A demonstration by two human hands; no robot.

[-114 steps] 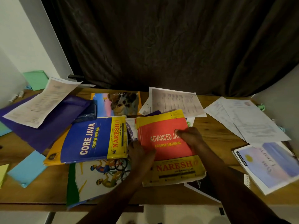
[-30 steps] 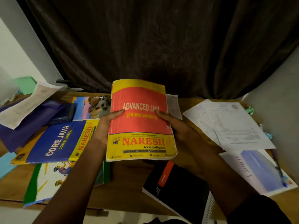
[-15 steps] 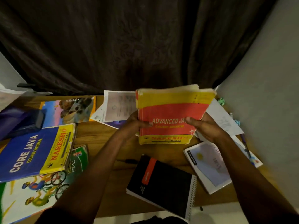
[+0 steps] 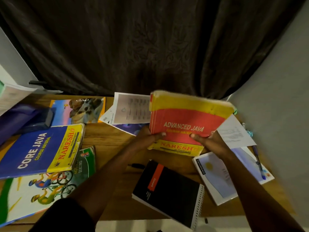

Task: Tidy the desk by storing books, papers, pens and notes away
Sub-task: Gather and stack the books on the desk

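Note:
I hold the red and yellow Advanced Java book (image 4: 187,119) in both hands over the right back part of the wooden desk (image 4: 107,139). My left hand (image 4: 148,137) grips its lower left edge, thumb on the cover. My right hand (image 4: 209,141) grips its lower right edge. The book is tilted, its far end towards the right wall. A blue Core Java book (image 4: 41,149) lies at the left on a cycling picture book (image 4: 41,190). A black spiral notebook (image 4: 168,191) lies near the front edge.
A white notebook (image 4: 215,178) and a blue pen (image 4: 258,161) lie at the right by the grey wall. Printed sheets (image 4: 132,108), a colourful picture book (image 4: 78,110) and a purple folder (image 4: 21,119) lie along the back. A dark curtain hangs behind the desk.
Over the earlier frames I lifted the Advanced Java book off the desk with both hands and carried it right and back. The black notebook that lay under it now shows.

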